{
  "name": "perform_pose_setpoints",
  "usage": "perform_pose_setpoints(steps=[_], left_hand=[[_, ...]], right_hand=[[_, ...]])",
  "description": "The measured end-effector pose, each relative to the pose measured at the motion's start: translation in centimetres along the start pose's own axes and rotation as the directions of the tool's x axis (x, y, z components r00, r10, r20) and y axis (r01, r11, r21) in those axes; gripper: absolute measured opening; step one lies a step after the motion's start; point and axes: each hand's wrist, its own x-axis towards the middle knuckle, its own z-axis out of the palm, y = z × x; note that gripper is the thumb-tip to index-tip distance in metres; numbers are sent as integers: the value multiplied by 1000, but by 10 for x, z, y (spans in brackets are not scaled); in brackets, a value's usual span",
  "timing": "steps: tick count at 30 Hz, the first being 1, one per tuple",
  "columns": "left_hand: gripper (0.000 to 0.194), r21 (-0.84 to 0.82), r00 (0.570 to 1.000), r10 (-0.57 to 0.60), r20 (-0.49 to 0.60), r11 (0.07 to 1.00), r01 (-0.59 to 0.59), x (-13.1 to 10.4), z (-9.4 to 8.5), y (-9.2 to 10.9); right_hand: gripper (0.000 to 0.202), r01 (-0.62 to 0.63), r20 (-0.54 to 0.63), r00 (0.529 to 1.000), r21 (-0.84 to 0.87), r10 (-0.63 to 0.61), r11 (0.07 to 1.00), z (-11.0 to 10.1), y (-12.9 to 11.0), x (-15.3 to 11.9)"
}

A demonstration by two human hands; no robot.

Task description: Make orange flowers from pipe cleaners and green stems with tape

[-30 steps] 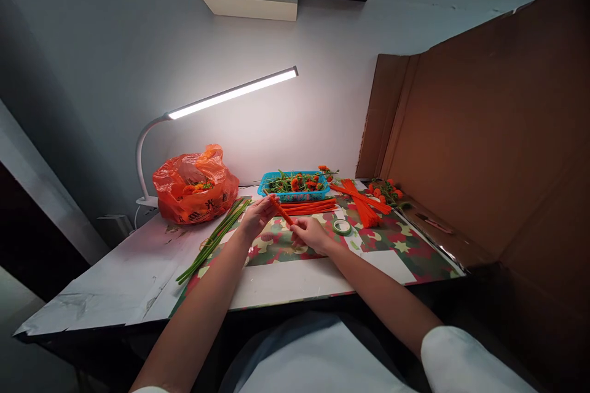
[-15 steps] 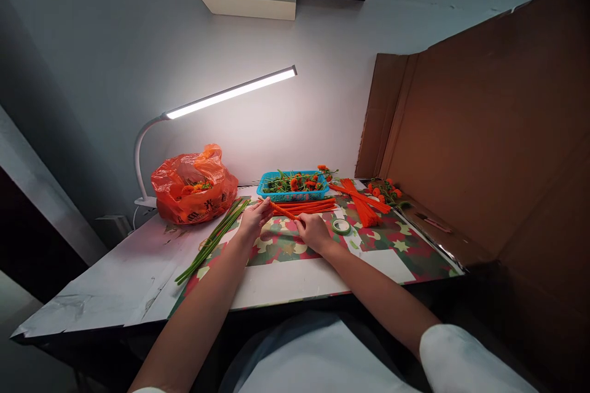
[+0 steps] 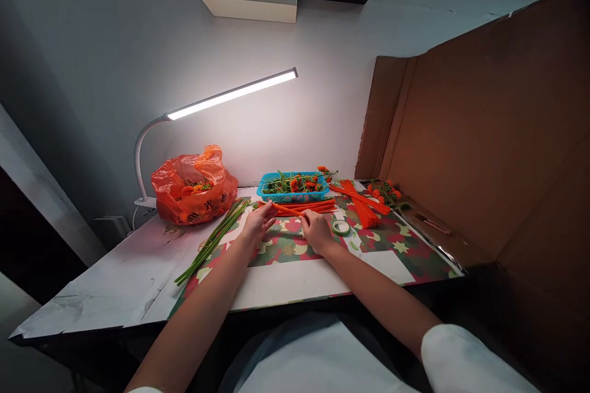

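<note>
Between my two hands, above the patterned mat, stretches a twisted orange pipe cleaner point(image 3: 288, 210). The fingers of my left hand point(image 3: 259, 221) pinch its left end, and my right hand point(image 3: 316, 229) grips the right end. Just behind it lies a row of straight orange pipe cleaners point(image 3: 318, 205). Green pipe cleaners point(image 3: 212, 241) rest in a loose bunch left of my left hand. A roll of green tape point(image 3: 341, 228) is on the mat, right of my right hand. Whether the held piece is one strand or more, I cannot tell.
A blue basket point(image 3: 295, 198) of orange flowers with green stems stands at the back. An orange plastic bag point(image 3: 193, 187) is at left, beneath a lit lamp point(image 3: 233, 94). More orange pipe cleaners point(image 3: 362, 206) lie crossed at right. Cardboard point(image 3: 479, 129) walls the right side.
The twisted orange pipe cleaner has gone from sloping down to the right to nearly level. My right hand has shifted slightly right and up; my left hand has lowered slightly.
</note>
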Motion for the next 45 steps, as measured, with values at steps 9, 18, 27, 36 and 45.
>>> perform_pose_setpoints(steps=[9, 18, 27, 36, 45], left_hand=[[35, 233, 972, 61, 226, 966, -115, -4, 1, -18], [42, 191, 953, 221, 206, 946, -261, -7, 7, -16], [25, 76, 954, 232, 188, 965, -250, -4, 7, -7], [26, 11, 933, 324, 158, 944, -330, 3, 1, 2], [45, 95, 908, 347, 235, 922, -376, 0, 0, 1]], right_hand=[[21, 26, 82, 996, -71, -20, 997, -1, 0, -2], [20, -70, 90, 994, 153, 57, 986, 5, 2, 3], [20, -95, 110, 991, 241, 70, 966, 8, 3, 4], [22, -424, 524, 847, 562, 91, 710, 12, 5, 4], [30, -473, 555, 827, 602, 90, 643, 6, -2, 2]])
